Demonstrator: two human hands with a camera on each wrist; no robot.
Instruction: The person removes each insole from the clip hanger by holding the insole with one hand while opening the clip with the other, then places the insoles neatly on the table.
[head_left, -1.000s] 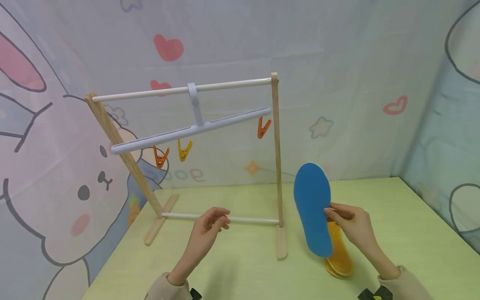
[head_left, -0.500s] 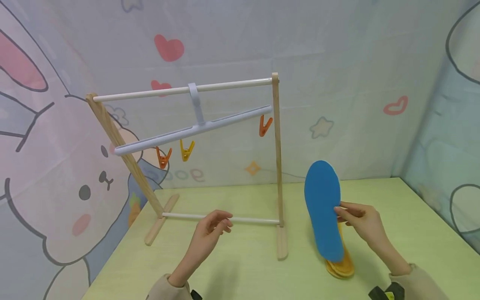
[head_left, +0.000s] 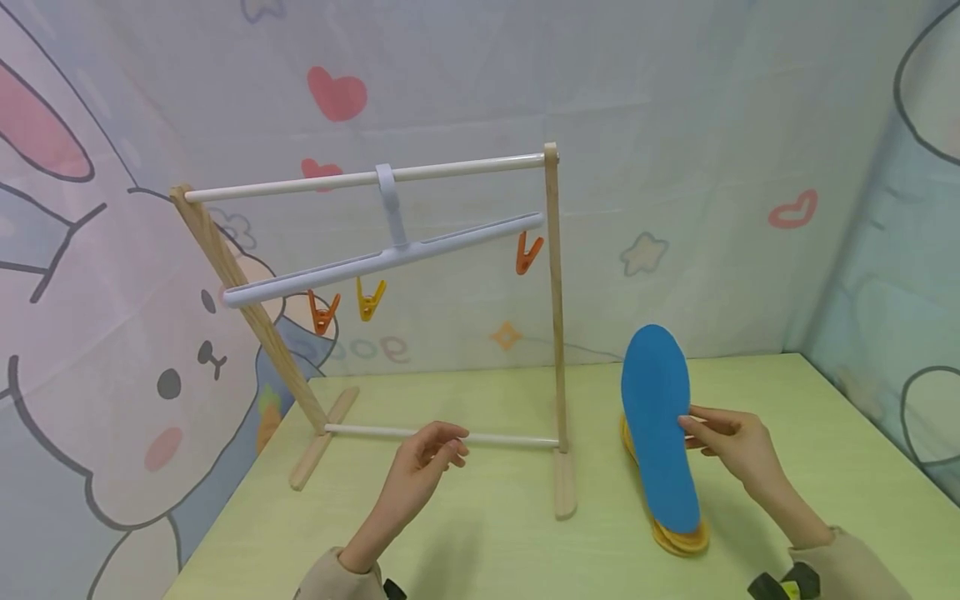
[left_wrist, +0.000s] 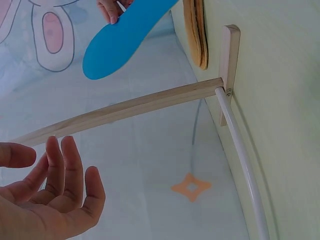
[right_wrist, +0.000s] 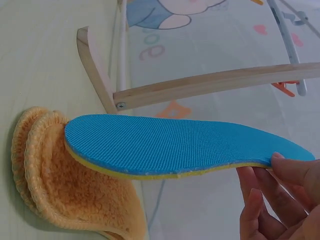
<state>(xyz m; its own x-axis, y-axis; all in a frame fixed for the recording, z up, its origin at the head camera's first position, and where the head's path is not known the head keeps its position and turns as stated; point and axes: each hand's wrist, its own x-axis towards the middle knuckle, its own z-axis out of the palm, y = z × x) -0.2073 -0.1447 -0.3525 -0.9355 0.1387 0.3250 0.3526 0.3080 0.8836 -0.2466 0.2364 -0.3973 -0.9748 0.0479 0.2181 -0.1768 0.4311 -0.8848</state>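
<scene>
My right hand [head_left: 731, 446] pinches a blue insole [head_left: 658, 425] by its right edge and holds it upright, toe end up. In the right wrist view the insole shows a woven blue face and a yellow underside. Behind and below it lie fuzzy orange-tan insoles [right_wrist: 85, 180], stacked on the table and partly hidden by the blue one. My left hand [head_left: 423, 462] hovers in front of the rack's lower bar [head_left: 510, 440], fingers loosely bent, holding nothing. In the left wrist view the same hand [left_wrist: 55, 195] has nothing between thumb and fingers.
A wooden rack [head_left: 557, 317] stands at centre-left. From its top bar [head_left: 472, 168] hangs a tilted white hanger [head_left: 315, 277]. Below the hanger are two orange clips [head_left: 527, 252] and a yellow clip [head_left: 369, 300]. The pale green table [head_left: 810, 433] meets a printed cloth backdrop [head_left: 712, 167].
My right hand has moved to the right and slightly down with the blue insole, whose lower end now overlaps the tan stack. My left hand has shifted very slightly right.
</scene>
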